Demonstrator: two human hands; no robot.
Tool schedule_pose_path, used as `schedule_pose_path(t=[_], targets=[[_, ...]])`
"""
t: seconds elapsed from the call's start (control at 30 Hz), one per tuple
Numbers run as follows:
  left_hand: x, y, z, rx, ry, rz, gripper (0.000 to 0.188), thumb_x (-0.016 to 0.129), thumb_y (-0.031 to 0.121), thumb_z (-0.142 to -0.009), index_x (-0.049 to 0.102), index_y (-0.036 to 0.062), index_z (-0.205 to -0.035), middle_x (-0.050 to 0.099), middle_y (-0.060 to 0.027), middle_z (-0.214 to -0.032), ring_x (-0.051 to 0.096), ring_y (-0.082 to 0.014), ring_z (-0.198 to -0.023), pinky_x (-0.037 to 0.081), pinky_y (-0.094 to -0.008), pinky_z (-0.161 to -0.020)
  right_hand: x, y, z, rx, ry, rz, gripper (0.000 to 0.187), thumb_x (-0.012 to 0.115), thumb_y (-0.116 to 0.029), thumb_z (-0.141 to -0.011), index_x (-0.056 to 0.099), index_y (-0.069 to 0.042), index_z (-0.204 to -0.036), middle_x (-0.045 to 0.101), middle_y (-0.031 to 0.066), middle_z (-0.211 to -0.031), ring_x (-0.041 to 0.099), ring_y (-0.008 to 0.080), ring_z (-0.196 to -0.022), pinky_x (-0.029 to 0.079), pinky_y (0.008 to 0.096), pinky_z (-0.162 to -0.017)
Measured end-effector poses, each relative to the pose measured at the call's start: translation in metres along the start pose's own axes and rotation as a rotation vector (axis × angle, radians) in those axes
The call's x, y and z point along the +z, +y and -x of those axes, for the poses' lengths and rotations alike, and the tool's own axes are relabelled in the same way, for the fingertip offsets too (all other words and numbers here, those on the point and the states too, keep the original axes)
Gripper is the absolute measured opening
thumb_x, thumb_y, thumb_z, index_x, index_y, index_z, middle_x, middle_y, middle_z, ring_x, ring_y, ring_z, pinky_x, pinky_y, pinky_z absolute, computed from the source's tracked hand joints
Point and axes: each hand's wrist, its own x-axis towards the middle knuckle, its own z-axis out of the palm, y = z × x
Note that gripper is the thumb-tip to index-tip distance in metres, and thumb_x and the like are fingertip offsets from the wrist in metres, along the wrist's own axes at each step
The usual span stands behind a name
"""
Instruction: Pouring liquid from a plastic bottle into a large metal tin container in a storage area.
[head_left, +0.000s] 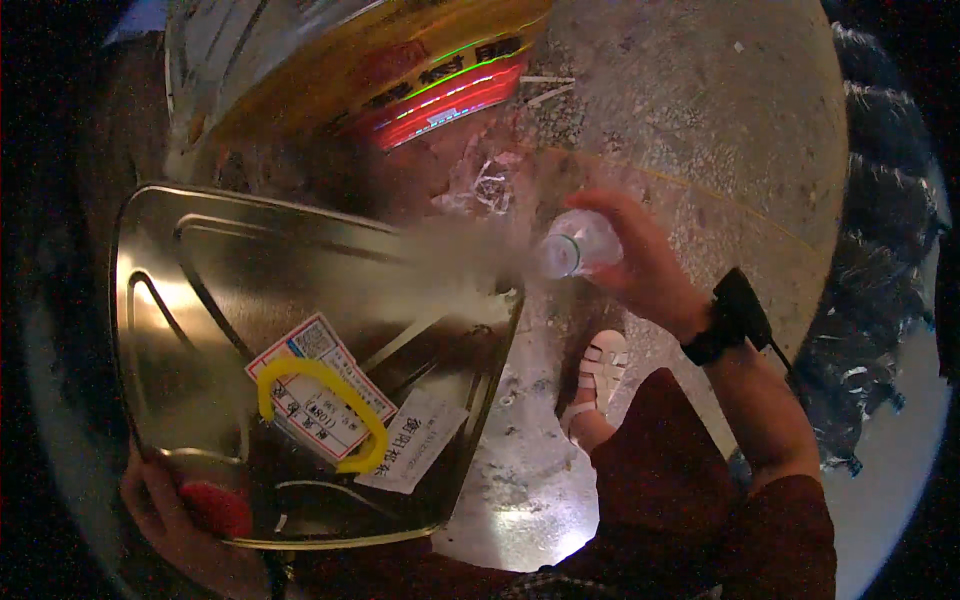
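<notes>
The panel (300, 260) is brassy gold; on it, a yellow strip (343, 381), 1 red-bordered white label (320, 412), 1 white paper slip (418, 440); right of it, a translucent container (592, 240), cream sandal (604, 365), black wristband (741, 308).

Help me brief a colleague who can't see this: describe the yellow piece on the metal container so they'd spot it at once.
Find the big shiny metal container at left, held by the left hand. On its face, a thick yellow arc curves over a red-bordered label. Only it is bright yellow there, unlike the white label beside it and the red piece below.
</notes>
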Motion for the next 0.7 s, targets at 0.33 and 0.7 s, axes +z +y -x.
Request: schedule_pose_path(t=[0.33, 0.7], targets=[[0.015, 0.007, 0.014, 0.053, 0.002, 0.017, 0.031, 0.052, 0.020, -0.102, 0.061, -0.0007, -0.124, 0.058, -0.0138, -0.129, 0.058, -0.0208, -0.112, 0.045, -0.0344, -0.100, 0.015, 0.023, -0.020, -0.117, -0.091, -0.154, 0.078, 0.070, 0.011, -0.068, 0.047, -0.007, -0.140, 0.050, 0.0112, -0.143, 0.046, 0.0262, -0.136, 0.035, 0.0389, -0.115], [0.009, 0.017, 0.032, 0.097, -0.023, 0.053, 0.031, 0.051, 0.019, -0.102, 0.060, -0.0012, -0.125, 0.057, -0.0149, -0.131, 0.058, -0.0219, -0.114, 0.045, -0.0349, -0.101, 0.011, 0.022, -0.030, -0.156, -0.062, -0.119, 0.079, 0.075, 0.004, -0.070, 0.046, -0.011, -0.142, 0.052, 0.0131, -0.141, 0.046, 0.0348, -0.133, 0.036, 0.0438, -0.114]])
